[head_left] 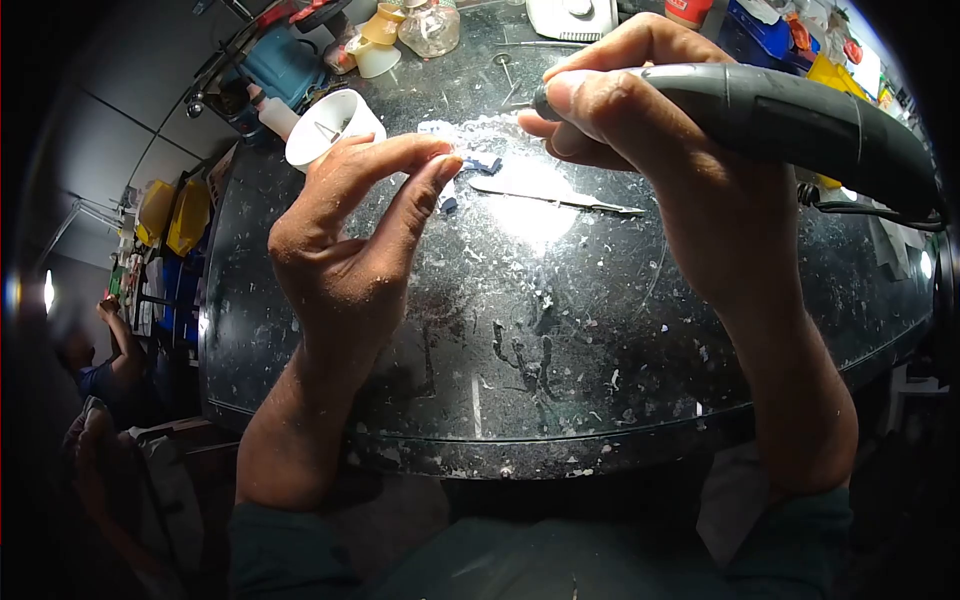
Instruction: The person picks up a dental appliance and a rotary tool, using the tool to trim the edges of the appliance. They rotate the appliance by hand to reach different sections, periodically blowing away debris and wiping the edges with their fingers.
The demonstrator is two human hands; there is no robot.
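Note:
My right hand [640, 130] is wrapped around a dark rotary tool handpiece [800, 115], whose thin bit points left toward my other hand. My left hand [350, 220] is raised over the table with thumb and forefinger pinched together. Whatever lies between those fingertips is too small to make out. The bit's tip and the pinched fingers are apart. Beneath and between the hands, a slim metal tool like tweezers [550, 195] rests on the table. Small dark blue pieces [482, 166] lie just right of my left fingertips.
White crumbs and dust cover much of the dark table [560, 370]. A white cup [360, 112] with small metal bits stands behind my left hand. Farther back are a clear jar [430, 28] and a white device [572, 18]. Another person [115, 350] is at far left.

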